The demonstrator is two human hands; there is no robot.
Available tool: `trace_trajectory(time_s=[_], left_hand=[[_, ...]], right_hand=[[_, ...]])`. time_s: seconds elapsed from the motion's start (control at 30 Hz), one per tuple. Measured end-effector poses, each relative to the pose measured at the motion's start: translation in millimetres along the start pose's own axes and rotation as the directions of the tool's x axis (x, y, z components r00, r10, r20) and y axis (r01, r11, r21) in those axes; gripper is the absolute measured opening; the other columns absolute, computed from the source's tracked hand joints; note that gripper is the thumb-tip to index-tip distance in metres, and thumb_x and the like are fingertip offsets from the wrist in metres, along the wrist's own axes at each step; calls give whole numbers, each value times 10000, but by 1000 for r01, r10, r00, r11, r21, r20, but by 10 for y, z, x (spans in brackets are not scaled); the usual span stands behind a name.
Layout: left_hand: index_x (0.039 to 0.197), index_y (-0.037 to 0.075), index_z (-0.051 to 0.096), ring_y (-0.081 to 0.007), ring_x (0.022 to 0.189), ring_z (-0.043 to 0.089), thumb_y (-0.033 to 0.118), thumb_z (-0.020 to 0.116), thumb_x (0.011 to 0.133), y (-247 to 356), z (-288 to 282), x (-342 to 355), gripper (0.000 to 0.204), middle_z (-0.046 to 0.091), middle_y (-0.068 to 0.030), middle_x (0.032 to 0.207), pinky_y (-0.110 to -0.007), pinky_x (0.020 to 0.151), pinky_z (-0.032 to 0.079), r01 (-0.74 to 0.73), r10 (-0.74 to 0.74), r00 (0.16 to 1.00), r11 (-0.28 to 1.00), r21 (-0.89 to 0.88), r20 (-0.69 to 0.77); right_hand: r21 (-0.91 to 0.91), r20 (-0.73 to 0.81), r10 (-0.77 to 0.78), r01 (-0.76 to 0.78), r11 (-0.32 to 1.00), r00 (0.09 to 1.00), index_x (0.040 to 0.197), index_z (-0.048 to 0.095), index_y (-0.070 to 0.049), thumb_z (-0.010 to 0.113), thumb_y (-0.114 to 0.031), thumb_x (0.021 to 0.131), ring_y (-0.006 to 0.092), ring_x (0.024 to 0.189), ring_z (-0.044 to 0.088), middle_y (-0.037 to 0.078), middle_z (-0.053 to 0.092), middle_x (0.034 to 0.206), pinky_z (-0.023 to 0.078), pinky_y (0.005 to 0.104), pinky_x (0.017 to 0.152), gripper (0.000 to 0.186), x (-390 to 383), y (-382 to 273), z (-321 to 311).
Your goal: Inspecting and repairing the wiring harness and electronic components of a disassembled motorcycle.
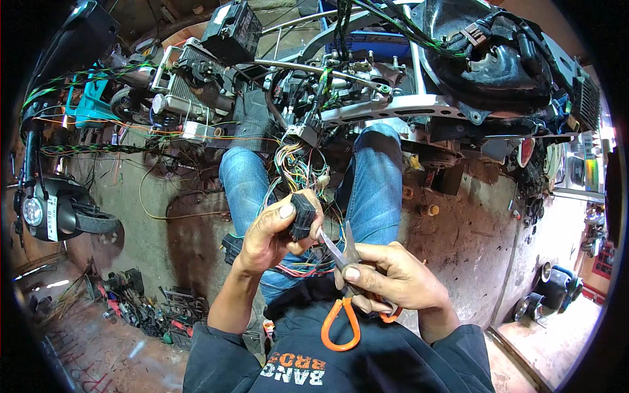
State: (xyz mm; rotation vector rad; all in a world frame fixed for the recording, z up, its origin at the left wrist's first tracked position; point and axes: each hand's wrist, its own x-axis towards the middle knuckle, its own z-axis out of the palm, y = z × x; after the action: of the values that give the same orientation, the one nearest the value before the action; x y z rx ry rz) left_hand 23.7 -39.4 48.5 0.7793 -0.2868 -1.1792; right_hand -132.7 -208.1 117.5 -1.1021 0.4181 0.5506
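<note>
My left hand [261, 241] pinches a black plastic block that looks like an electrical connector [303, 216] between thumb and fingers, in front of my lap. Just to the right, my right hand [403, 278] grips a pair of scissors [351, 252] with orange handles. Its fingers are round the pivot and upper handles, not through the visible loop. The blades are spread, and one tip comes close to the fingertips of my left hand. A loose wiring harness [288, 160] of many coloured wires hangs between my knees and runs down over my lap.
Ahead stands a partly stripped motorcycle with a silver frame [409, 103], a radiator [190, 108] and a black battery [232, 33]. Another motorcycle's front wheel [98, 219] is at the left. Hand tools [177, 314] lie on the floor at lower left. A black tank-like part [557, 291] stands at right.
</note>
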Motion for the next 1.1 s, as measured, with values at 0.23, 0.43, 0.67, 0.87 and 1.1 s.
trace_trajectory(time_s=[0.23, 0.43, 0.67, 0.87, 1.1], left_hand=[[1064, -10, 559, -55, 594, 420, 462, 519, 996, -61, -181, -56, 478, 578, -41, 804, -192, 493, 266, 85, -83, 994, 996, -35, 75], [1059, -14, 564, -54, 591, 409, 438, 505, 1009, -7, -132, -36, 459, 574, -43, 800, -204, 491, 249, 127, -127, 988, 992, 5, 85], [1060, -2, 561, -59, 597, 382, 441, 500, 1017, -42, -137, 1, 450, 521, -25, 775, -221, 522, 259, 113, -121, 987, 991, 73, 110], [1071, 7, 549, -56, 590, 356, 471, 484, 1031, -55, -92, -20, 470, 498, -10, 767, -221, 526, 245, 141, -148, 985, 986, 84, 87], [1067, 43, 553, -49, 612, 366, 469, 463, 1046, -77, 16, -18, 436, 510, -7, 787, -218, 542, 270, 136, -125, 989, 976, 169, -75]], right_hand=[[-27, 16, -36, 36, 999, 999, 1013, 634, -13, 556, -322, 1072, 37, 432, 460, -4, 561, 591, 343, 238, 400, 324, 89, 21, -38], [-98, 24, -23, 25, 995, 999, 1006, 633, -16, 559, -321, 1070, 54, 440, 491, -3, 566, 584, 364, 248, 408, 321, 77, -86, -116], [-196, 2, -55, 54, 979, 999, 993, 635, -13, 562, -316, 1070, 58, 466, 493, -2, 566, 589, 376, 259, 429, 321, 42, -94, -136], [-10, -67, -39, 38, 999, 997, 979, 634, -9, 563, -294, 1071, 25, 452, 449, -8, 548, 580, 325, 235, 410, 307, 59, 45, -30], [-90, -186, -153, 138, 986, 971, 924, 603, -12, 570, -261, 1067, 28, 436, 446, -3, 566, 563, 323, 248, 404, 289, 140, 228, 70]])
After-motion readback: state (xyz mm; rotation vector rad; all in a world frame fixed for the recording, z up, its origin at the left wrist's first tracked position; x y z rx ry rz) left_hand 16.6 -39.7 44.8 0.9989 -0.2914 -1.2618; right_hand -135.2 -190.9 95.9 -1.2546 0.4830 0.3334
